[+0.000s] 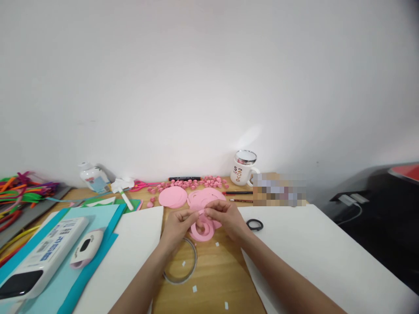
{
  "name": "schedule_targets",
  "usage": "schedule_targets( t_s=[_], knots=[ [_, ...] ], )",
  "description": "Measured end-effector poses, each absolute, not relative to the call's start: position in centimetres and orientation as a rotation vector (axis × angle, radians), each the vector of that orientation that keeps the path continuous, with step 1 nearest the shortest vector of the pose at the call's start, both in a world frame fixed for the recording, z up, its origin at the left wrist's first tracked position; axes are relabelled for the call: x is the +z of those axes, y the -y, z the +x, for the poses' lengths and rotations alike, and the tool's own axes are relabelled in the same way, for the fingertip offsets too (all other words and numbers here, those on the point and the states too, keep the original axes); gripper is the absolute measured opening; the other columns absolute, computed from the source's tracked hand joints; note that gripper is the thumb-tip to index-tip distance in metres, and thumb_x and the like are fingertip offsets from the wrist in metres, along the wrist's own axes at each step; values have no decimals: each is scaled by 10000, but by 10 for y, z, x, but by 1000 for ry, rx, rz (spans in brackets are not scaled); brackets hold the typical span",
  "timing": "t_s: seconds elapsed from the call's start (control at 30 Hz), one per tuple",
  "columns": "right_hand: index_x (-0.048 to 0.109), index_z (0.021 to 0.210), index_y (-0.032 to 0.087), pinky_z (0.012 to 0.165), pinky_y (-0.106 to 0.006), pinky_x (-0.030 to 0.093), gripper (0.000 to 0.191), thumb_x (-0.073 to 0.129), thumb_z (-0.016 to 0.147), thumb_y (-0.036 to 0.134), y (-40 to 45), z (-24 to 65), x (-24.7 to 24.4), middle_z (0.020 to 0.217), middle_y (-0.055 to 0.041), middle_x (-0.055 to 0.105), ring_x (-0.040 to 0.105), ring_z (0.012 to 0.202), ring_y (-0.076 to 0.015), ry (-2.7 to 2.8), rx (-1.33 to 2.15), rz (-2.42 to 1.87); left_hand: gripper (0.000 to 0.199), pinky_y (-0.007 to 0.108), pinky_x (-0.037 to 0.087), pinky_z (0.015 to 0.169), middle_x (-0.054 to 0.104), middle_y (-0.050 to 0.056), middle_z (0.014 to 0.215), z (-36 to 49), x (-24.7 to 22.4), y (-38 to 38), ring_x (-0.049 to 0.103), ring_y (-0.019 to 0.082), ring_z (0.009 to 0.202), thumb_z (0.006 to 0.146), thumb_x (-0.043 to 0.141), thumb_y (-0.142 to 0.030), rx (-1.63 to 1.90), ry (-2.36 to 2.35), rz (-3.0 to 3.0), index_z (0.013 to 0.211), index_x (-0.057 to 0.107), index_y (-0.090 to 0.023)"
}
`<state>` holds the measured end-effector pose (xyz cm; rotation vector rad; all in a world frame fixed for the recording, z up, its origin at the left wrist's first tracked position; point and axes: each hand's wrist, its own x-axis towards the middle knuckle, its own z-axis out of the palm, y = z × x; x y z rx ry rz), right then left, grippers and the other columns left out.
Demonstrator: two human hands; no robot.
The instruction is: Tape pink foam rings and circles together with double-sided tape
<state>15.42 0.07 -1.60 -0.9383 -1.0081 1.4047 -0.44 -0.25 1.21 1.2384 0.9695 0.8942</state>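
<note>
Strip (202, 235) of pink paper, curled into loops, is in both hands, mid-surface, over bare wood between two white sheets. We see the left hand (177, 223) pinching it at upper left, thumb and fingers nearly closed; the right hand (228, 216) pinches just beside, also narrow. Fingertips of the two are close together; can't tell if they touch. Right behind the hands: pink cut paper (209, 195), overlapping, with a stack of pink discs (173, 197) to its left. Toward the far edge of the surface (212, 279) we have small pink rolls (214, 181) in a loose row, a black marker (185, 178) among them, pink scissors (140, 186) left of that, and a white mug (242, 170) to the right. Slim red-and-black pen (240, 192) and a pencil (241, 201) lie below the mug, running into a pixelated patch we can't read. White bottle (94, 178) leans at the far left, coloured fuzzy stems (19, 192) piled at the left edge. Left side also has teal sheets (111, 213) carrying a long white box (49, 253) and a small white device (87, 248). Tape roll (195, 257) lies flat by our left forearm, white scraps (194, 288) around it on the wood. Black ring (254, 225) sits on the right white sheet (310, 253), near its inner far corner; left white sheet (131, 244) is partly under the teal stack.
</note>
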Motion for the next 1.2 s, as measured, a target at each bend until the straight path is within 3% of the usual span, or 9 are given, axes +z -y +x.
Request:
schedule_targets(
  t_s=[0.13,0.4,0.77,0.97,1.2],
  knots=[
    [660,673,150,586,-244,449,213,744,564,314,0,154,-15,608,3,629,544,555,-101,1032,1375,-946,307,217,427,515,651,72,566,-5,12,3,554,124,495,685,642,-374,898,-960,1243,556,633,-95],
    [690,793,162,695,-297,464,281,713,596,362,0,155,-17,737,-51,683,607,684,-161,1055,1407,-942,313,212,417,495,645,67,544,-4,13,3,550,123,485,668,649,-389,914,-979,1222,552,635,-98],
    [662,664,159,563,-238,443,219,747,550,326,1,154,-12,606,5,622,538,553,-105,1034,1365,-976,299,209,430,509,661,75,584,-3,15,3,564,123,514,662,658,-370,911,-978,1216,532,636,-101],
    [687,784,158,683,-278,458,252,720,601,327,1,154,-15,715,-38,674,597,676,-146,1009,1393,-959,309,195,417,446,649,64,566,-4,15,4,535,106,456,650,662,-386,917,-1041,1192,543,635,-98],
    [680,780,156,679,-273,460,278,737,573,333,-1,154,-18,708,-36,677,599,663,-141,987,1418,-931,303,195,432,488,663,69,585,-4,14,3,563,117,500,646,666,-385,923,-1004,1201,544,637,-102]
  ],
)
